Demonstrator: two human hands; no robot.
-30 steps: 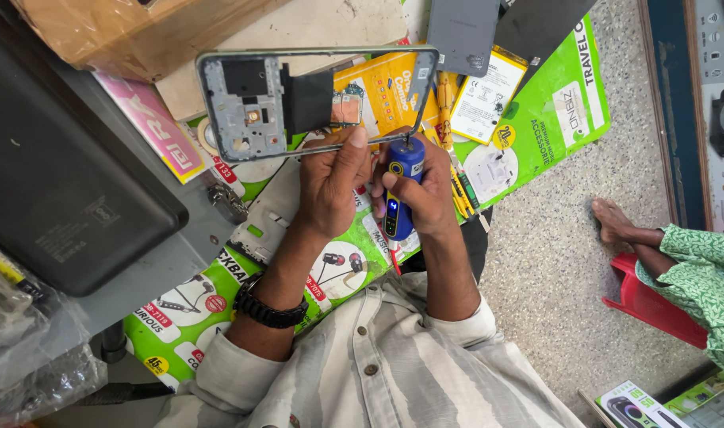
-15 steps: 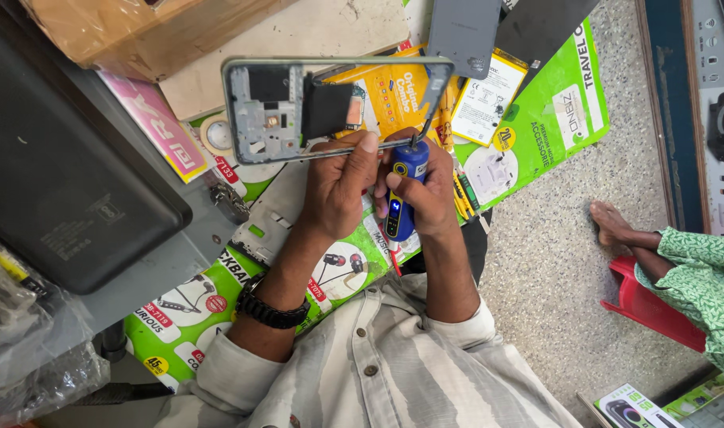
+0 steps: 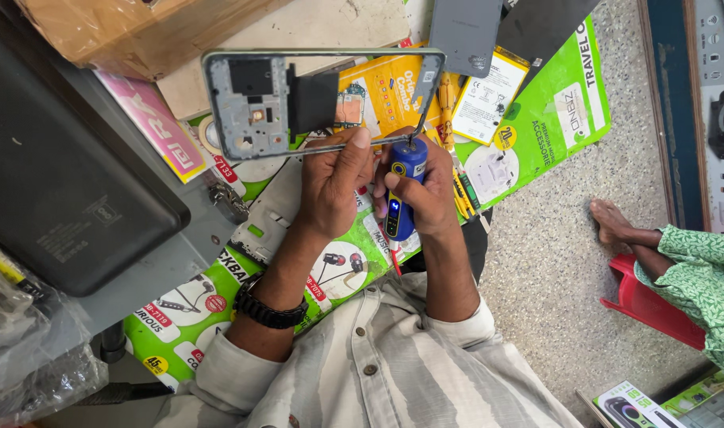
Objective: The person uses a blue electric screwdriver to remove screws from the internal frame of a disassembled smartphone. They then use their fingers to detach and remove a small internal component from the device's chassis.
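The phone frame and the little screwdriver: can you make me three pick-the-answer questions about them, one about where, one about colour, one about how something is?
1. Where is the tip of the screwdriver?
A. At the right end of the phone frame
B. On the black wristwatch
C. On the grey floor

2. What colour is the screwdriver's body?
A. Red
B. Blue
C. White

3. How is the phone frame?
A. Lying flat under a box
B. Closed with its back cover on
C. Held up, open, with the packets showing through it

Answers:
1. A, the thin tip meets the frame's lower right corner.
2. B, the body in the right hand is blue with a small lit spot.
3. C, the left hand pinches its lower edge, and yellow packaging shows through the empty middle.
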